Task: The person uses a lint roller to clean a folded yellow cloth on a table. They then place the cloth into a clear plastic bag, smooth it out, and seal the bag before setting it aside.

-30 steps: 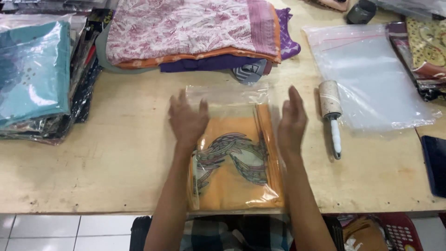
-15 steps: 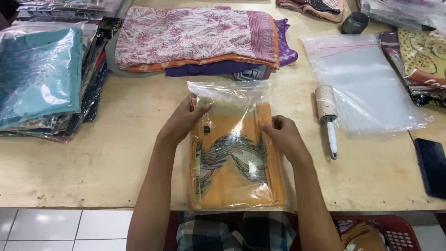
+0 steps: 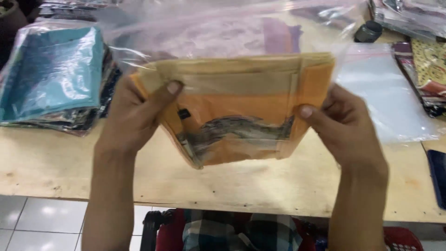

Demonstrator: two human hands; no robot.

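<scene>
A folded orange cloth with a grey pattern sits inside a clear plastic bag [image 3: 241,121], lifted off the wooden table [image 3: 260,186] and tilted toward me. My left hand [image 3: 134,116] grips the bag's left edge, thumb pressed on the front. On the opposite edge my right hand [image 3: 344,125] holds it, thumb on the front too. The bag's loose open top [image 3: 223,28] stands up above the cloth and veils the piles behind it.
A bagged teal cloth stack [image 3: 51,74] lies at the left. An empty clear zip bag [image 3: 390,93] lies on the right, patterned fabrics [image 3: 427,60] beyond it. A dark object [image 3: 437,176] sits at the right edge, a dark round thing [image 3: 369,31] at the back.
The bagged orange cloth lay flat on the table under my hands; now both hands have raised it off the table toward the camera, its open top upward.
</scene>
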